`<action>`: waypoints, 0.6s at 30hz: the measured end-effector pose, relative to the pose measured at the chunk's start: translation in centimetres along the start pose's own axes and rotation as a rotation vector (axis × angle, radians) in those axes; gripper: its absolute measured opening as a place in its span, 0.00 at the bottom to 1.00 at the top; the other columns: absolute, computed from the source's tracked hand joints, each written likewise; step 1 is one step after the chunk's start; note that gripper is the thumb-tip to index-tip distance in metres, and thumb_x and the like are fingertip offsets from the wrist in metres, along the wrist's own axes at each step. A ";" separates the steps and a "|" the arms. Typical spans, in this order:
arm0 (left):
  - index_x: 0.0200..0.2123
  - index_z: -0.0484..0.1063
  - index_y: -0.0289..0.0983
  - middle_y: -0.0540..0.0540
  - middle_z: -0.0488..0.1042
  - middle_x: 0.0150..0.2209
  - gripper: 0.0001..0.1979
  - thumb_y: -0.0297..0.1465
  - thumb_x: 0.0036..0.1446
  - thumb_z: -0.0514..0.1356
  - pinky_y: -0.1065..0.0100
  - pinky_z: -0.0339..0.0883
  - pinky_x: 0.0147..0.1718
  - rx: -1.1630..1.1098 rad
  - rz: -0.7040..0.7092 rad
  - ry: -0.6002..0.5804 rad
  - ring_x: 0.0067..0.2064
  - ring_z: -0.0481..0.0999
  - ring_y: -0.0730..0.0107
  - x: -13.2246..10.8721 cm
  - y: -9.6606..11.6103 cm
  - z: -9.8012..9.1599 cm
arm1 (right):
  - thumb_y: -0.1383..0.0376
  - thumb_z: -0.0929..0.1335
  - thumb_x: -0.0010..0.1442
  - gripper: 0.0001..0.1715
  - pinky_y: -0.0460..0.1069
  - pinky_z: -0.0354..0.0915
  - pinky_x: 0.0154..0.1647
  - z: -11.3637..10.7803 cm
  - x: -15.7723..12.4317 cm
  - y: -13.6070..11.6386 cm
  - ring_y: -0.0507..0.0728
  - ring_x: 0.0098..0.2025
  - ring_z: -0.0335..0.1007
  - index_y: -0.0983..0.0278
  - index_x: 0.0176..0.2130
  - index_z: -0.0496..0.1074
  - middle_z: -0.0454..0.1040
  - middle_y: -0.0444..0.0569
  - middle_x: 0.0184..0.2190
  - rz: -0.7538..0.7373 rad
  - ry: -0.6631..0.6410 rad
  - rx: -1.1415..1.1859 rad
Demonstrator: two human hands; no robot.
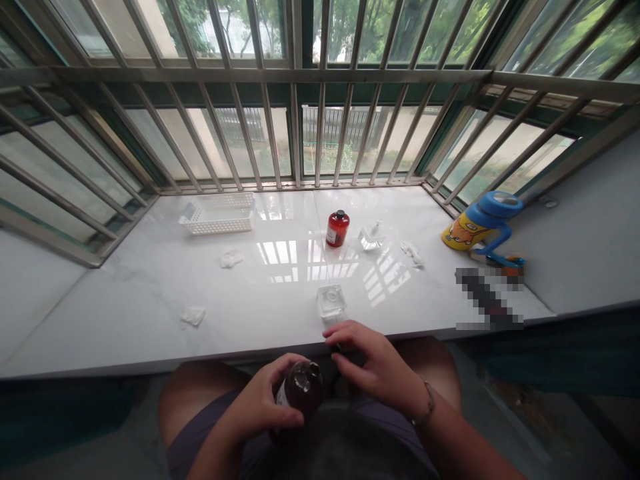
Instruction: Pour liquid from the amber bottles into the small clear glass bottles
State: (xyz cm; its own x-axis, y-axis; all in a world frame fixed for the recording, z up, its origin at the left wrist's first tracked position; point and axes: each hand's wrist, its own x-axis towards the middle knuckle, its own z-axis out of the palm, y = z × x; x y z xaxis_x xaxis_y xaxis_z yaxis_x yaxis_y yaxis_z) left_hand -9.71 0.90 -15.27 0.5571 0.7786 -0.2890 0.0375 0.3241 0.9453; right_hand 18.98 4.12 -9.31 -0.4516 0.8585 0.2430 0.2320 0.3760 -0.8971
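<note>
My left hand (270, 400) is wrapped round a dark brown bottle (304, 390), held tilted over my lap at the table's front edge. The bottle's neck is uncapped, and part of a pale label shows beside my fingers. My right hand (363, 357) is just right of the bottle, thumb and fingers curled round a small dark cap (337, 348), mostly hidden by the fingers. Right beyond that hand, a clear square container (331, 301) with a round opening stands near the table's edge.
On the white marbled tabletop (150, 300) are a red bottle (338, 230) with a black cap, another clear square container (371, 237), a white basket (220, 217) and crumpled tissues (193, 317). A blue-yellow tumbler (475, 223) stands right, near a blurred dark item (487, 299). Window bars (300, 133) border the back.
</note>
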 end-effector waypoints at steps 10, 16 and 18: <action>0.60 0.74 0.40 0.40 0.80 0.55 0.46 0.51 0.40 0.82 0.59 0.70 0.55 0.028 0.062 0.216 0.56 0.78 0.47 -0.1 -0.4 -0.4 | 0.50 0.72 0.69 0.19 0.55 0.82 0.47 -6.5 0.2 8.4 0.60 0.47 0.80 0.60 0.50 0.79 0.79 0.54 0.49 0.285 0.407 -0.223; 0.60 0.73 0.40 0.38 0.80 0.57 0.47 0.52 0.40 0.82 0.58 0.72 0.56 0.054 0.094 0.310 0.58 0.79 0.45 -0.1 -0.1 0.0 | 0.52 0.69 0.71 0.18 0.58 0.83 0.47 -8.3 -1.1 13.5 0.59 0.42 0.79 0.61 0.47 0.80 0.76 0.55 0.47 0.244 0.421 -0.460; 0.60 0.73 0.40 0.38 0.80 0.57 0.46 0.51 0.40 0.82 0.59 0.72 0.56 0.054 0.096 0.328 0.58 0.79 0.45 -0.2 0.3 0.1 | 0.53 0.68 0.71 0.16 0.57 0.82 0.46 -8.6 -1.3 14.3 0.60 0.42 0.78 0.61 0.46 0.80 0.76 0.56 0.46 0.221 0.421 -0.525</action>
State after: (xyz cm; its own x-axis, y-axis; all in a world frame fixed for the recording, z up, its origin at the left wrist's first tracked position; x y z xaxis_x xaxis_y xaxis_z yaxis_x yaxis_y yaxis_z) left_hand -9.69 0.75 -14.94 0.2644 0.9382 -0.2233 0.0465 0.2189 0.9746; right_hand 30.27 11.34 -19.27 0.0005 0.9561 0.2930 0.7127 0.2052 -0.6708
